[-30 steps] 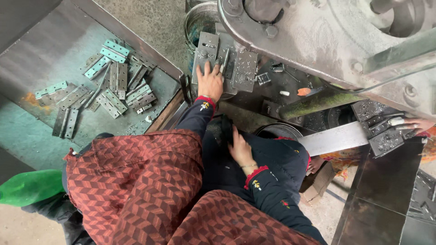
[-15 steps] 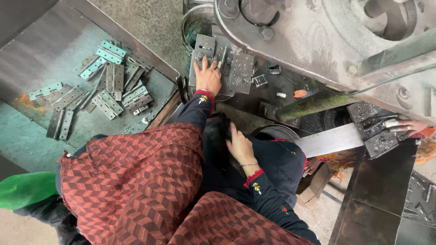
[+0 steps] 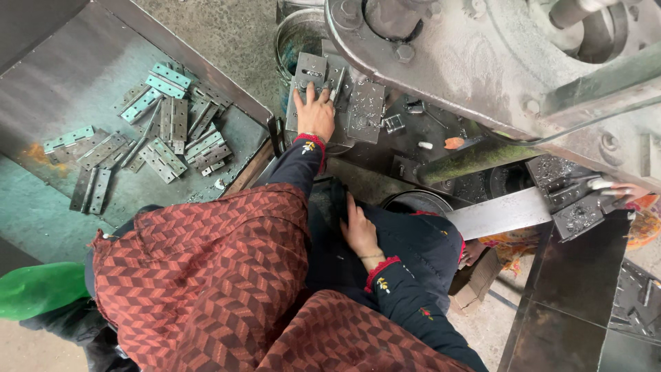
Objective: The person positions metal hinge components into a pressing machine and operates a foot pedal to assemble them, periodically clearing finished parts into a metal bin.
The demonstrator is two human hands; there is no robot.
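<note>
I am reaching out with my left hand (image 3: 315, 114), fingers spread and pressing flat on a grey metal hinge plate (image 3: 310, 72) that is lying on the bed of the press (image 3: 372, 103); the hand is not clamped round the plate, only resting on top of it and steadying it. My right hand (image 3: 360, 232) is lying loosely in my lap against the dark trousers, fingers relaxed and together, holding nothing.

By my reading, I am in the placing step: the plate is being seated under the big grey machine head (image 3: 482, 55) at the far side, just beside a second perforated plate (image 3: 366, 110) to its right. Whether it is fully seated I cannot tell from here.

Far to the left, a heap of finished-looking hinges (image 3: 155, 127), some grey and some pale green, is lying in a shallow metal tray (image 3: 62, 83), well apart from the press. A round tin (image 3: 296, 34) is standing just beyond the plate.

As I judge it, the next move is calling for the fingers to be drawn well away from the plate and the bed

At the far right edge another person's hand (image 3: 623, 193) is showing near a dark metal block (image 3: 578, 207)
</note>
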